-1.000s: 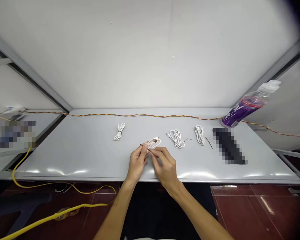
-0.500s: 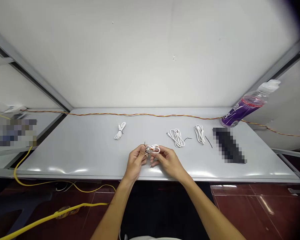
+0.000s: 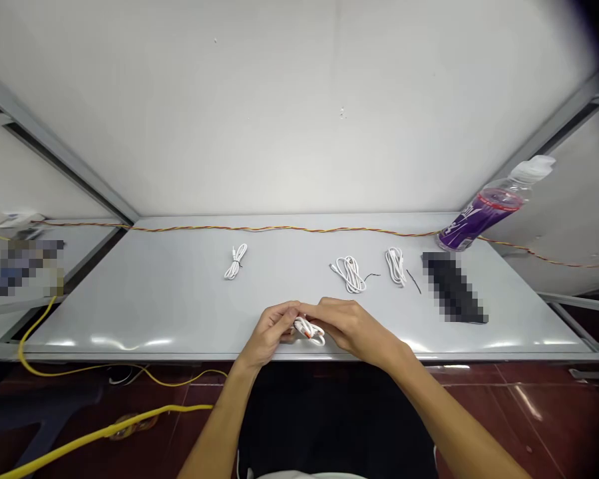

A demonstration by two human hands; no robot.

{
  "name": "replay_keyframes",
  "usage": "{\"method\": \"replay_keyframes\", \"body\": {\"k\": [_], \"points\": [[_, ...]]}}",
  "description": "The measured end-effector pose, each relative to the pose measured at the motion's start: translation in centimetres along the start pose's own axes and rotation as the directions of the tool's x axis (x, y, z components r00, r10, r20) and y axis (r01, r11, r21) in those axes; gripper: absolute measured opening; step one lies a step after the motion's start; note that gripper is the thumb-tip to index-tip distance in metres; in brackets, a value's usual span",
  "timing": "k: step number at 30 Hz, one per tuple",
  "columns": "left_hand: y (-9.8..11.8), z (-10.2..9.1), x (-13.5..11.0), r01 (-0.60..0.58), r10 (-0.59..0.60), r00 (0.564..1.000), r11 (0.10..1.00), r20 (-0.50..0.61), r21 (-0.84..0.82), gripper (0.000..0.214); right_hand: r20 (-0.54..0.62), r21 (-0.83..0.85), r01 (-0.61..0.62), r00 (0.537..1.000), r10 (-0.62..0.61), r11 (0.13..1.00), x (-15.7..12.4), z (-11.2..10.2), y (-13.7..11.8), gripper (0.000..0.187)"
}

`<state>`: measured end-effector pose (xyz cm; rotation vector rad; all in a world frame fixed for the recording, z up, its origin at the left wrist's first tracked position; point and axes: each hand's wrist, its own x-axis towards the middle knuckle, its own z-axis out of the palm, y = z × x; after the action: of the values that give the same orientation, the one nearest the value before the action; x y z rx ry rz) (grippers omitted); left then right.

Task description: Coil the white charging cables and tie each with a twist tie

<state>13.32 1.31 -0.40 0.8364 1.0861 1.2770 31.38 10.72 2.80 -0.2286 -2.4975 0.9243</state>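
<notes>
A white cable (image 3: 309, 330) wound into a small bundle, with an orange-marked plug, sits low over the table's front edge. My left hand (image 3: 269, 332) is closed around one end of it, thumb on top. My right hand (image 3: 352, 326) arches over the bundle, its fingertips pinched together against my left thumb; what they grip is hidden. On the table lie a tied white cable (image 3: 236, 261) to the left, a looped white cable (image 3: 350, 275) with a black twist tie (image 3: 372, 275), and another coiled white cable (image 3: 395, 267) beside a loose black twist tie (image 3: 414, 281).
A purple-labelled bottle (image 3: 486, 211) stands at the table's back right, near a blurred dark flat object (image 3: 452, 287). A twisted red-yellow wire (image 3: 279, 228) runs along the back of the grey table (image 3: 154, 286). Yellow cables (image 3: 104, 431) hang at the lower left.
My right hand has moved up and over the bundle to my left fingertips. The cable has come lower, toward me, and tilted. The black tie end that stuck up is now hidden.
</notes>
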Motion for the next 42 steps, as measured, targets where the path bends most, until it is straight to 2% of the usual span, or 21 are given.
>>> {"method": "replay_keyframes", "body": {"k": [2, 4, 15, 22, 26, 34, 37, 42], "points": [[0.0, 0.0, -0.1, 0.021, -0.019, 0.998, 1.0, 0.052, -0.023, 0.038, 0.01, -0.093, 0.055, 0.998, -0.054, 0.994, -0.3, -0.1, 0.2, 0.042], [0.1, 0.0, -0.1, 0.031, -0.026, 0.997, 0.998, 0.077, -0.062, 0.037, -0.01, -0.114, 0.08, 0.997, -0.082, 0.99, -0.6, 0.1, 0.4, 0.043], [0.7, 0.6, -0.2, 0.05, -0.045, 0.998, 0.982, 0.034, -0.183, 0.039, -0.106, 0.126, 0.003, 0.994, 0.01, 0.992, 0.0, 0.8, 0.1, 0.031], [0.4, 0.2, -0.3, 0.047, -0.033, 0.997, 0.982, 0.077, -0.186, 0.035, -0.044, 0.092, -0.022, 0.999, 0.027, 0.995, 0.4, 0.9, -0.3, 0.028], [0.1, 0.0, -0.4, 0.003, 0.015, 0.996, 0.98, 0.092, -0.198, 0.034, -0.048, 0.135, -0.03, 0.998, 0.037, 0.99, 0.5, 1.1, -0.8, 0.027], [0.1, 0.1, -0.4, -0.066, 0.095, 0.985, 0.977, 0.143, -0.201, 0.029, -0.11, -0.014, 0.053, 0.992, -0.054, 0.999, 0.3, 1.8, -1.0, 0.022], [0.1, 0.2, -0.4, -0.053, 0.083, 0.987, 0.977, 0.14, -0.208, 0.027, -0.099, -0.055, 0.053, 0.993, -0.058, 0.997, 0.2, 1.9, -1.0, 0.02], [0.3, 0.2, -0.4, -0.012, 0.037, 0.993, 0.976, 0.11, -0.22, 0.025, -0.057, -0.261, 0.093, 0.992, -0.112, 0.961, 0.3, 1.6, -1.3, 0.027]]}}
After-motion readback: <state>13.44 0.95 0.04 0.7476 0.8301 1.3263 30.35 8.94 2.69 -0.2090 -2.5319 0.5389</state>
